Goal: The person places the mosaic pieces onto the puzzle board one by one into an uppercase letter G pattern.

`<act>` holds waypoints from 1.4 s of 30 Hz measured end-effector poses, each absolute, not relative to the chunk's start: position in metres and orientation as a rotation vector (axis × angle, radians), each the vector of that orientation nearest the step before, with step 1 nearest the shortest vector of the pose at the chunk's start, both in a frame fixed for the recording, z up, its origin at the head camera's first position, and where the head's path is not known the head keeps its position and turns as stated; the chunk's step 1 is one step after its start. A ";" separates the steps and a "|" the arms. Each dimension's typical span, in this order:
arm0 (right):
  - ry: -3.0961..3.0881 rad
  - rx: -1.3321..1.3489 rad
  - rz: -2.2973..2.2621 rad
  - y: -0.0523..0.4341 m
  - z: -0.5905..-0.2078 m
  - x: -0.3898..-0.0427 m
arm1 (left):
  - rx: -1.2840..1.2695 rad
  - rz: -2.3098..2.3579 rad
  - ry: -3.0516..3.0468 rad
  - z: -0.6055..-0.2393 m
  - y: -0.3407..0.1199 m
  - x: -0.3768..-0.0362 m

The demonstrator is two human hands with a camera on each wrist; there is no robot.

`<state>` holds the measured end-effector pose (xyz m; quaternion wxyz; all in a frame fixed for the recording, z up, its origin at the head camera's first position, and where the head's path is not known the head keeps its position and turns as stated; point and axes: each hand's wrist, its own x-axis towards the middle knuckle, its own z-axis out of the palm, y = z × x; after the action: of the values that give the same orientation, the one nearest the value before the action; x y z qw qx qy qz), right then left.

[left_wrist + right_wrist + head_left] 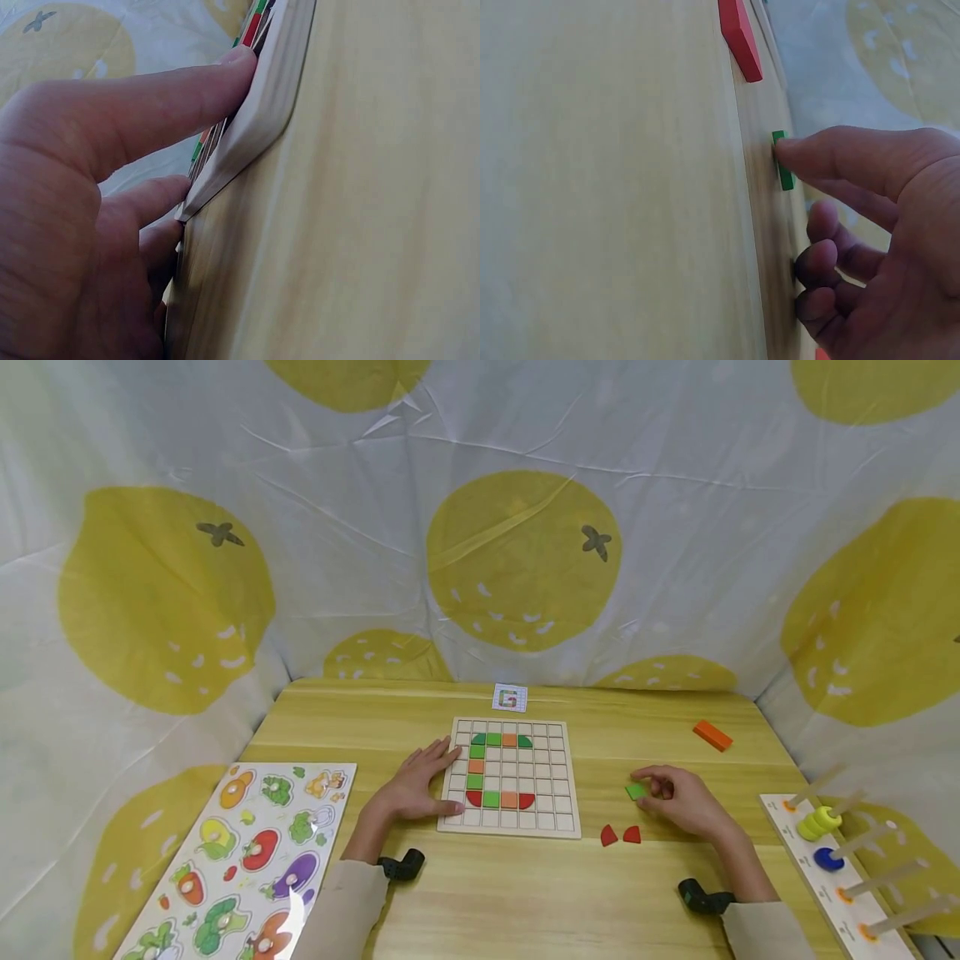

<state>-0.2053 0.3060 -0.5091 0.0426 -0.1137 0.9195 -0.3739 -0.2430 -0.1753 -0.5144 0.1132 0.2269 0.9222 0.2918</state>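
Observation:
A wooden grid board [552, 777] lies on the table, with green, orange and red tiles set in its cells in a C shape. My left hand [415, 785] rests at the board's left edge, fingers spread, the thumb [202, 90] pressing on its near rim. To the right of the board, my right hand [682, 799] pinches a small green square tile [636, 791] between thumb and index finger. The other fingers are curled in the right wrist view. Two red quarter-round tiles [608, 836] lie on the table near that hand.
Behind the board sits a small pattern card [510, 697]. A vegetable puzzle board [247, 810] lies at the left. At the right are an orange block [712, 735] and a white peg board [806, 852] with upright pegs and rings. Patterned cloth [360, 568] hangs around the table.

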 end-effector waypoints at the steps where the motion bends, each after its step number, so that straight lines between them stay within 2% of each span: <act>1: 2.808 -0.350 -1.143 0.306 -0.509 -0.205 | 0.668 0.855 2.705 -0.514 -0.175 -0.243; 21: 2.840 -0.275 -1.111 0.299 -0.505 -0.208 | 0.681 0.831 2.711 -0.517 -0.176 -0.245; 42: 2.758 -0.374 -1.260 0.227 -0.494 -0.219 | 0.673 0.824 2.707 -0.515 -0.176 -0.243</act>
<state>-0.2186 0.2274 -0.4943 0.0431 -0.1224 0.9019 -0.4120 -0.2432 -0.1760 -0.5154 0.1163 0.2298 0.9244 0.2813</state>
